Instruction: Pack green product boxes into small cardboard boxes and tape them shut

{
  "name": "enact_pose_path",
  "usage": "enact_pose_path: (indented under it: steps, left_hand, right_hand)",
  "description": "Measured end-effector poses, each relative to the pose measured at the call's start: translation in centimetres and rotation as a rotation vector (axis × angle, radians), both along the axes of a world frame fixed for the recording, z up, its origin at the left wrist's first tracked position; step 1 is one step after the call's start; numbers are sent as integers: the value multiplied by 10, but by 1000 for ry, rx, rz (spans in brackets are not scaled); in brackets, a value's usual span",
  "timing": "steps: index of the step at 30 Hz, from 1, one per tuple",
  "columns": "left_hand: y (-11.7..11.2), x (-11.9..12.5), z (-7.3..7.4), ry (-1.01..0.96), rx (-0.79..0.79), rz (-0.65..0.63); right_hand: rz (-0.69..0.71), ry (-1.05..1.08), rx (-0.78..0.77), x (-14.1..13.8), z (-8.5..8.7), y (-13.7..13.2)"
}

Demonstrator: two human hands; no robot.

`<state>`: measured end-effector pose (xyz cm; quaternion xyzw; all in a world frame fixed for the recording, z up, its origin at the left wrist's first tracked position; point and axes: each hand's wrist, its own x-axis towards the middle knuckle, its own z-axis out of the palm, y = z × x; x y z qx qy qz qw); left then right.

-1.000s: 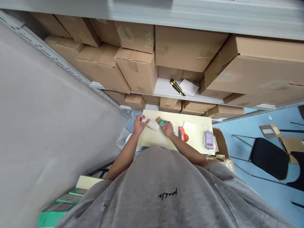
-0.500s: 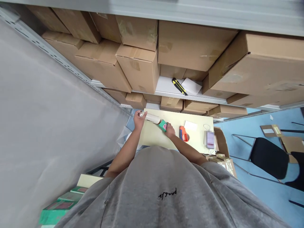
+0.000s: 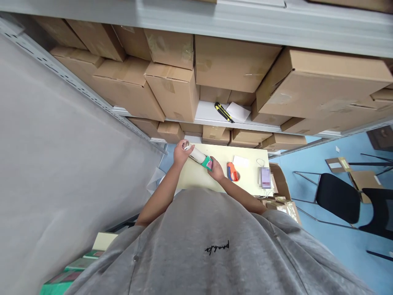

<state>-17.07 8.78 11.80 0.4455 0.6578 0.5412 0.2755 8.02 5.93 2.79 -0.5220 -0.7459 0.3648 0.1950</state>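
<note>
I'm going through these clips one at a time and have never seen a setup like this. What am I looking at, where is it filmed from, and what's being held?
There is no machine here, just a person's two bare hands. The camera is worn on the head and looks forward and down, so the gray shirt fills the bottom of the view.

The left hand holds a white cylinder near its shiny end. The right hand holds a green box at the other end; whether the cylinder reaches inside is hard to tell.

On the pale yellow table lie an orange-and-blue tape dispenser, a white sheet and a device with a blurred screen. Beyond it are cardboard boxes and a yellow-and-black knife on shelving.
</note>
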Motion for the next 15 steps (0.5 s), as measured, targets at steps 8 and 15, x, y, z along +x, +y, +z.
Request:
enact_pose_path:
  steps: [8,15]
  left_hand:
    - [-16,36,-7,-13,-13,-52]
    - [-26,49,-20,78,-8,-187]
  right_hand:
    - [34,72,74,-15,21,0]
    - [2,4,70,-18,29,0]
